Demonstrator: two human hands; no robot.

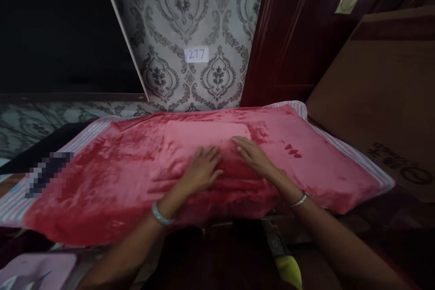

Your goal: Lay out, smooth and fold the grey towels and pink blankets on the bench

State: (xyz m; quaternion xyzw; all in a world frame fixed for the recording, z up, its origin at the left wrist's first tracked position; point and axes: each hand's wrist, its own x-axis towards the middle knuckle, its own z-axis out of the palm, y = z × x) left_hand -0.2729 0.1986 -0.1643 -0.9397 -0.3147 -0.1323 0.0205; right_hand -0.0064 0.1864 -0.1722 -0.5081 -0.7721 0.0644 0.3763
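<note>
A folded piece of plush pink-red fabric [200,132] lies mid-surface on a spread red plush cover [98,181] with striped edges. My left hand [204,167] rests flat on the folded fabric, fingers stretched out and thumb apart. On its right part lies my right hand [253,154], also flat, with its fingers pointing up and left. Both palms face down and grip nothing. Layered folds show along the fabric's near edge. What the folded fabric is, I cannot tell, as its colour blends with the cover.
A large cardboard box [380,86] stands at the right, touching or close to the cover. A dark screen [64,31] hangs at the left. Behind are patterned wallpaper with a label reading 277 [196,54] and a dark red door [288,31]. A pink stool-like top [44,269] is lower left.
</note>
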